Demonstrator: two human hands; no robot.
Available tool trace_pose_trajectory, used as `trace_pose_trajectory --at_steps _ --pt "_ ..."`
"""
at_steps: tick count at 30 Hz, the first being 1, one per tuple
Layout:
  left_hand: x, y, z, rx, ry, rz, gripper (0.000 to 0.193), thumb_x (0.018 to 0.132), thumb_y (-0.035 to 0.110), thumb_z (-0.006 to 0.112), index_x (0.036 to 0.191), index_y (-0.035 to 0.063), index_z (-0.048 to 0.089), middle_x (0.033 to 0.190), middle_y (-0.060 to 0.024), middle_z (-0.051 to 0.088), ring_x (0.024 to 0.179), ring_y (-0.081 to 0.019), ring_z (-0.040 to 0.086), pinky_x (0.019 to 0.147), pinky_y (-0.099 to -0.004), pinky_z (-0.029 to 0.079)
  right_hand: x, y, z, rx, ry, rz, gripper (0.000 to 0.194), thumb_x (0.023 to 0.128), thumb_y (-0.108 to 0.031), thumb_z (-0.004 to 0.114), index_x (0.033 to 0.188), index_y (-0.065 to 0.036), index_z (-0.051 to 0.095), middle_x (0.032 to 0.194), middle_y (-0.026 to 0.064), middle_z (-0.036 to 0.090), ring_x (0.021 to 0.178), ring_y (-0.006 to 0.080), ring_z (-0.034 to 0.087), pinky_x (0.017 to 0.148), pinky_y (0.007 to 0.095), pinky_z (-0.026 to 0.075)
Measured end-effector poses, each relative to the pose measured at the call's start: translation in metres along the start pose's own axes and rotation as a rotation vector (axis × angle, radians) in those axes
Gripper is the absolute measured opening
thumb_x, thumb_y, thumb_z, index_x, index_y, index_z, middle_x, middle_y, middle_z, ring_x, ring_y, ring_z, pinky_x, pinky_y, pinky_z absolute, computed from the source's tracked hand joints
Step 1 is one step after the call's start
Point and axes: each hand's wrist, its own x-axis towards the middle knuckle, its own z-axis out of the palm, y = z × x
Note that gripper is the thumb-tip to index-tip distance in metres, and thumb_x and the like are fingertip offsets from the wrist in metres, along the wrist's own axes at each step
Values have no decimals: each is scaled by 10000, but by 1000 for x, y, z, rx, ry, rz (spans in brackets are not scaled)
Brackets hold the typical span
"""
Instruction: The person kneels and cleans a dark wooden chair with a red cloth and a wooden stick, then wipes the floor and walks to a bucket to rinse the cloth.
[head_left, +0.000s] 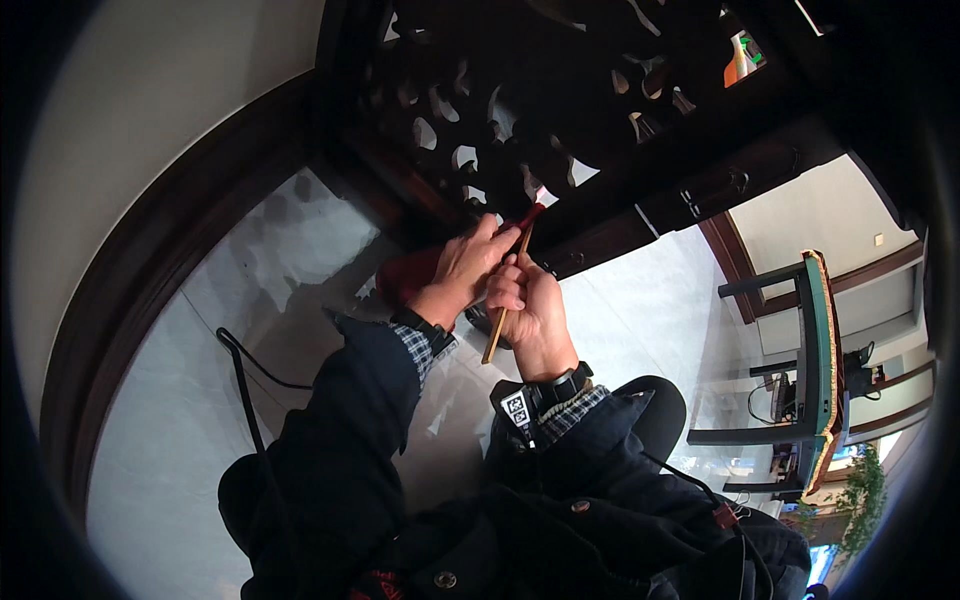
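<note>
My right hand (529, 311) is closed around a thin wooden stick (493, 346), whose lower end sticks out below the fist. At the stick's upper end is a piece of red cloth (532, 216), and my left hand (476, 259) grips it there. The red tip is close to an opening in a dark carved openwork wood panel (517, 165); whether it touches the wood I cannot tell. A dark red item (409, 274), partly hidden by my left hand, shows beside it near the floor. Both wrists wear black bands.
Dark drawers with metal pulls (739, 180) run along the panel's lower right. A dark wooden baseboard (150, 255) curves along the wall at left. A black cable (247, 390) passes over my left side. At right stand a green-sided table (814, 360) and a leafy plant (859, 495).
</note>
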Motion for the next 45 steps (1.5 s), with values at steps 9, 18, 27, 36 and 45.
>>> trace_pose_trajectory --at_steps 9,18,27,36,45 --pt "0 2 5 107 120 195 250 910 218 520 1081 58 609 952 -42 518 840 -124 525 721 -252 441 16 -14 2 72 -14 42 237 984 -203 339 794 -79 410 573 -46 287 427 68 259 341 184 242" --pt "2 -5 -5 303 -78 52 210 892 220 551 1047 108 637 941 -79 557 881 -203 577 752 -308 466 29 -10 -10 -37 -9 17 221 982 -190 331 808 -78 408 601 -34 316 432 63 260 341 178 245" --pt "-15 -5 -21 337 -67 139 292 832 192 561 1106 120 632 945 -145 610 842 -324 610 757 -379 498 17 -4 -14 -115 27 57 219 975 -166 302 803 -86 411 586 -46 305 432 59 258 347 179 234" --pt "-13 10 -88 -163 31 -233 302 815 -19 542 1105 8 622 911 -95 673 822 -164 625 750 -299 499 -10 1 2 -369 43 239 218 985 -201 370 822 -75 444 592 -48 286 454 64 246 360 181 201" --pt "47 28 -124 16 418 95 302 826 40 590 1125 36 627 1067 -172 595 983 -296 593 855 -336 463 61 32 84 -477 -261 -32 214 987 -214 372 828 -85 433 577 -41 285 446 72 239 370 197 209"
